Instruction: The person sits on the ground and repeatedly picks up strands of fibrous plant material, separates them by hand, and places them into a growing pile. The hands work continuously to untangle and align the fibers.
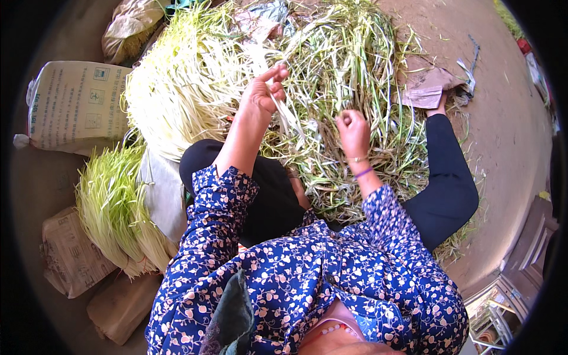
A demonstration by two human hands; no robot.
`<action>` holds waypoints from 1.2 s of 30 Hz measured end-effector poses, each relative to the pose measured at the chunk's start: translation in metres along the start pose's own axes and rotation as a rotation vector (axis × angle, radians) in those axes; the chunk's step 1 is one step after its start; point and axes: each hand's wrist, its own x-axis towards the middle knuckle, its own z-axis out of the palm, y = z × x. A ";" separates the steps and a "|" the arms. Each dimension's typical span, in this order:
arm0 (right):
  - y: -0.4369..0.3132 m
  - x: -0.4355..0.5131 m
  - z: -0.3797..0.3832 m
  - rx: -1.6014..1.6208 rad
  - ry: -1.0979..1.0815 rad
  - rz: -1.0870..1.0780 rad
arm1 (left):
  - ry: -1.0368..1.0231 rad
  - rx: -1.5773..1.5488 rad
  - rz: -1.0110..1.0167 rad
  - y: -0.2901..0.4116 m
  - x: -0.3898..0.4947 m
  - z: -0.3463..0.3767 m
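Note:
My left hand [266,91] is raised with its palm turned partly up, gripping a few pale blanched stalks [286,114] that look like garlic chives. Their lower ends trail down over the litter pile. Over that pile of loose green and brown leaves [324,173] is my right hand [353,128], its fingers curled inward. Whether a leaf is pinched in those fingers cannot be made out. To the left of my left hand lies a large heap of whitish-yellow stalks [191,88], laid roughly alongside one another.
A tied bundle of yellow-green stalks [120,199] lies by my left knee, beside a grey cloth [162,193]. Left of it are a printed sack [80,106] and two brown blocks or packages [75,253]. Crumpled brown paper [426,86] covers my right foot.

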 end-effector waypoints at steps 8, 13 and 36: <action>-0.047 -0.062 -0.016 0.495 -0.046 -0.052 | 0.107 0.590 0.108 -0.046 -0.001 0.012; -0.035 -0.063 -0.011 0.489 -0.128 -0.050 | 0.032 0.839 0.086 -0.052 0.005 0.003; -0.027 0.019 0.040 1.312 -0.312 0.564 | 0.124 0.748 0.192 -0.056 -0.001 0.017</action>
